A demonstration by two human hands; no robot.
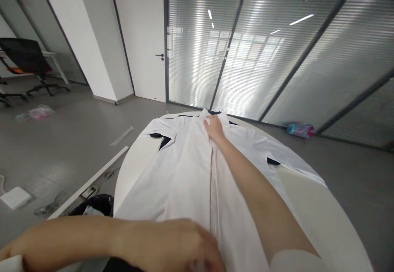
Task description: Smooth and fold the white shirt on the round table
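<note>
A white shirt (184, 169) with dark trim lies spread face up on a round white table (323, 210), collar at the far side. My right hand (214, 127) reaches across it and pinches the cloth at the collar, by the top of the button placket. My left hand (172, 245) is at the near edge, fingers curled down onto the shirt's hem; what is inside the fist is hidden.
A black bin (95, 204) stands under the table's left edge. White boards, scissors (49, 208) and scraps lie on the grey floor at left. A blue and red bottle (300, 130) lies by the glass wall. A black office chair (26, 58) is far left.
</note>
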